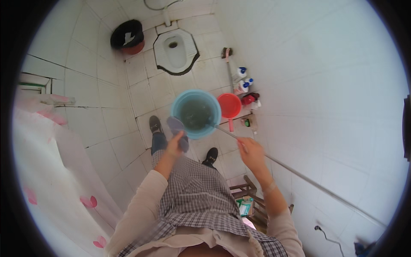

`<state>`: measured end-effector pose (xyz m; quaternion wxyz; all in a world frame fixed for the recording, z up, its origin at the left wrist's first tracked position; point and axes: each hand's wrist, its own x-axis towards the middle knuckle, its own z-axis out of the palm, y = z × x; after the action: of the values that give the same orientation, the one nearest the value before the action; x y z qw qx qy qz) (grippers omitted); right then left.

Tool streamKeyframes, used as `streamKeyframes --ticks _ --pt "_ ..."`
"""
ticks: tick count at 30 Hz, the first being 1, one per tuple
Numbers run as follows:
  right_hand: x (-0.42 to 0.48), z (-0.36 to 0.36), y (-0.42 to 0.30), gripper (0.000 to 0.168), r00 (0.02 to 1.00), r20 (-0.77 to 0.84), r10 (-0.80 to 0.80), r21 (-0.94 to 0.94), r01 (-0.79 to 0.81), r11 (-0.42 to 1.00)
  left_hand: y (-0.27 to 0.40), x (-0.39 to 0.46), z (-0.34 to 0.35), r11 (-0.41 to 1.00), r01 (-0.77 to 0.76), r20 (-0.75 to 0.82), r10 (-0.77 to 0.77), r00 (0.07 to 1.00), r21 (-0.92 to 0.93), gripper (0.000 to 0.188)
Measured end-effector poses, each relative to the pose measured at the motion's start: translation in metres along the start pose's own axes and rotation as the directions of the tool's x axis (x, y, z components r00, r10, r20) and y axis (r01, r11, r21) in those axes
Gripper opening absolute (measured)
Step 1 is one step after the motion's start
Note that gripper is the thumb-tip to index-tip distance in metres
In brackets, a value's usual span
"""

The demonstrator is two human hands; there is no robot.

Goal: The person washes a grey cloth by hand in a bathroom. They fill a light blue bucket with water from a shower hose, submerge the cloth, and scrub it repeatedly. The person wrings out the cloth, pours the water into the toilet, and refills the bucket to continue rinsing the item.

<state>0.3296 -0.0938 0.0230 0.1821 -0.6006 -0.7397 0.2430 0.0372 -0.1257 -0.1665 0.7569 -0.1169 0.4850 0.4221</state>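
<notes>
My left hand [175, 146] grips a grey-blue slipper [176, 125] by its lower part, at the left rim of a light blue plastic basin [218, 117]. Murky water [196, 112] stands in the basin. Around a long thin metal pole [298, 173] my right hand [251, 152] is closed; the pole slants from the basin's lower right rim towards the right wall. Whatever is at the pole's far end is hard to make out at the water. A red plastic dipper [229, 106] sits against the basin's right side, its handle towards me.
A squat toilet [175, 53] lies beyond the basin, with a black-lined bin [133, 48] to its left. Along the right wall are a long-handled brush [227, 53] and several bottles [240, 74]. A wooden rack [247, 191] stands near my right side; a curtain [70, 170] hangs left.
</notes>
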Motion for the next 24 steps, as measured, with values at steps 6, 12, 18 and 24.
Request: streamKeyframes --ticks 6,12,18,24 --pt "0.101 0.277 0.138 0.015 0.915 0.403 0.007 -0.434 0.184 0.882 -0.003 0.061 -0.021 0.998 0.017 -0.002 -0.017 1.000 0.065 0.041" --pt "0.116 0.384 0.200 0.020 0.642 0.594 0.485 -0.707 0.128 0.696 -0.012 0.133 -0.029 0.979 0.154 0.015 -0.153 0.988 -0.137 0.035" --pt "0.083 0.342 0.142 0.039 0.801 0.409 0.437 -0.203 -0.387 0.900 -0.027 0.157 -0.027 0.972 0.150 -0.052 -0.162 0.985 -0.180 0.040" --pt "0.064 0.281 0.065 0.037 0.881 0.386 0.274 0.182 -0.363 0.914 -0.028 0.131 0.015 0.924 0.168 0.086 -0.147 0.985 -0.344 0.044"
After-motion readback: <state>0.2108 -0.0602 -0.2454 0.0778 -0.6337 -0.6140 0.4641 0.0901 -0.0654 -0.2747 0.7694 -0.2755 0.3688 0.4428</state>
